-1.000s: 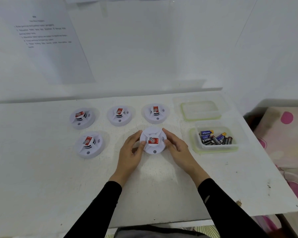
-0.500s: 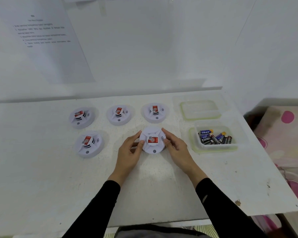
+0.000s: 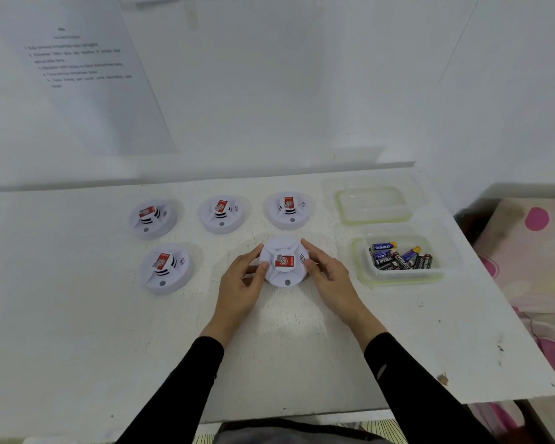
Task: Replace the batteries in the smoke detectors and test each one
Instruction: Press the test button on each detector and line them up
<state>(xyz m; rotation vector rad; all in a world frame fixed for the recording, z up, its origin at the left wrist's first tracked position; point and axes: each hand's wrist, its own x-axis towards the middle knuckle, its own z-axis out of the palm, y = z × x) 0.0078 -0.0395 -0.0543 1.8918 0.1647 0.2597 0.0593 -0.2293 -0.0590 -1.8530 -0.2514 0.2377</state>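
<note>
A white round smoke detector (image 3: 284, 261) with a red label lies on the white table (image 3: 77, 331). My left hand (image 3: 242, 283) holds its left rim with thumb and fingers. My right hand (image 3: 329, 282) grips its right rim. Several other detectors lie on the table: three in a back row (image 3: 152, 218) (image 3: 221, 213) (image 3: 289, 209) and one at front left (image 3: 165, 267). A clear tub (image 3: 401, 277) to the right holds several batteries (image 3: 398, 256).
An empty clear lid (image 3: 374, 205) lies behind the battery tub. A printed sheet (image 3: 77, 65) hangs on the wall at the back left. The table's right edge borders a spotted pink cloth (image 3: 532, 257). A chip marks the table's front right edge (image 3: 442, 378).
Both hands stay on the same detector; they and the detector have hardly shifted.
</note>
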